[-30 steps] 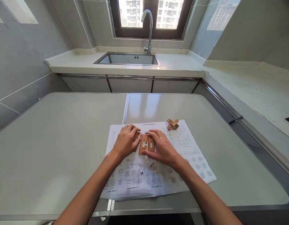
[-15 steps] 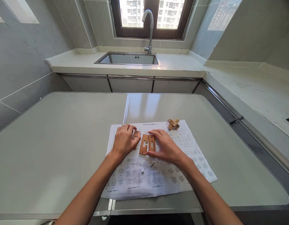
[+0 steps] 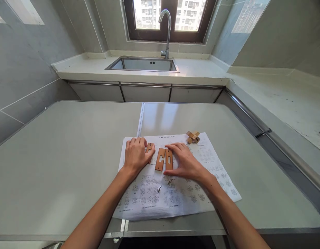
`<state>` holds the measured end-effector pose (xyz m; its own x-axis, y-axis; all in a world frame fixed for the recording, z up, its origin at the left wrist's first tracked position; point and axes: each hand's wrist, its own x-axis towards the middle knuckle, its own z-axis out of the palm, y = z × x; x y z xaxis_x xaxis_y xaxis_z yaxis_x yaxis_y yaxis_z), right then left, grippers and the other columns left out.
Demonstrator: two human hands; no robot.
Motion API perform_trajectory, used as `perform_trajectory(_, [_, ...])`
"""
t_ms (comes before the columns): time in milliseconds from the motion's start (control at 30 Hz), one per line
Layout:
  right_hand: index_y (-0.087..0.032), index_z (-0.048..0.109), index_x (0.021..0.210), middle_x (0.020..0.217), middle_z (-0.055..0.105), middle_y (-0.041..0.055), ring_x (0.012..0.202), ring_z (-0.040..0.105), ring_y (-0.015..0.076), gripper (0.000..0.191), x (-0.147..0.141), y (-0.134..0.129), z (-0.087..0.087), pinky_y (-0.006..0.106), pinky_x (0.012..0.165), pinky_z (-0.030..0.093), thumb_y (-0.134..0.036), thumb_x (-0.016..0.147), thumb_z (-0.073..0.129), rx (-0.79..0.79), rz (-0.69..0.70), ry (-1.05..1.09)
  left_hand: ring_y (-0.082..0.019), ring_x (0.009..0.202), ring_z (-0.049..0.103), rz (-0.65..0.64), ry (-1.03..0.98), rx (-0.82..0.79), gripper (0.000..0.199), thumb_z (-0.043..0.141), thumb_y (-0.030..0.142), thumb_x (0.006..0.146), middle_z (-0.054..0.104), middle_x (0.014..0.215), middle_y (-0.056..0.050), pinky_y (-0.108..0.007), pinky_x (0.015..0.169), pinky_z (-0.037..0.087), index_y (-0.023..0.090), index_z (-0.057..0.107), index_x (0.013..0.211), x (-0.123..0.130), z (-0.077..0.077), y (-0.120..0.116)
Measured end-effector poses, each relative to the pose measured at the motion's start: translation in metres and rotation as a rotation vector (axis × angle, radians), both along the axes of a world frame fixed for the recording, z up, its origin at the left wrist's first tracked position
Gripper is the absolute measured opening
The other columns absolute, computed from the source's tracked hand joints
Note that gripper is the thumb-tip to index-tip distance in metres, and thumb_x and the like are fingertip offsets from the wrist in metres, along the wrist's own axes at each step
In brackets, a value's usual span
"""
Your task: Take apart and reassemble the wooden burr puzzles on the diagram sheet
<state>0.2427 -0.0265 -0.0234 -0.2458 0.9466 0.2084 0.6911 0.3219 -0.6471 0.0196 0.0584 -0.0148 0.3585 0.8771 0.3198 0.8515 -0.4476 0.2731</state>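
Note:
Three flat brown wooden puzzle pieces lie on a printed sheet (image 3: 175, 200) before me. My left hand (image 3: 135, 154) has its fingers curled at the left piece (image 3: 150, 148), marked 3, with the thumb across it, hiding much of it. In the middle lies the notched piece (image 3: 159, 160), marked 1, which neither hand is holding. My right hand (image 3: 187, 162) spans the slotted piece (image 3: 169, 160), marked 2, fingertips at its far end and thumb at its near end. That piece lies flat, close beside the notched one.
An assembled wooden burr puzzle (image 3: 193, 137) sits at the sheet's upper right. Line drawings cover the paper. The sheet lies on a pale folding table (image 3: 72, 155) with a centre seam. Behind are a counter (image 3: 196, 65), a sink (image 3: 147, 64) and a tap (image 3: 168, 34).
The piece marked 3 has turned slightly straighter under my left hand, and its number shows more. My right thumb has shifted slightly nearer to me at the piece marked 2.

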Motion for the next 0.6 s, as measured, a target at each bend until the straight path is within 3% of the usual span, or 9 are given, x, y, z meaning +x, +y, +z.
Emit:
perform_trajectory(333, [-0.028,0.053,0.141,0.135,0.06,0.0111,0.129,0.054,0.036,0.081,-0.0036,0.0001,0.0007,0.056,0.11,0.049,-0.037,0.072,0.094,0.029,-0.033,0.001,-0.027,0.088,0.064,-0.066,-0.026,-0.047,0.022,0.055,0.036,0.1,0.072,0.089,-0.006,-0.043,0.088,0.043,0.023,0.054,0.083,0.001,0.0015,-0.0007])
perform_trajectory(600, [-0.03,0.051,0.145,0.138,0.059,0.0109,0.13,0.054,0.0366,0.087,-0.0017,0.0011,-0.0015,0.057,0.11,0.049,-0.04,0.071,0.096,0.033,-0.008,0.003,-0.025,0.084,0.065,-0.108,-0.066,-0.077,0.021,0.056,0.035,0.101,0.071,0.089,-0.005,-0.041,0.087,0.042,0.022,0.054,0.084,0.0019,0.0038,-0.0022])
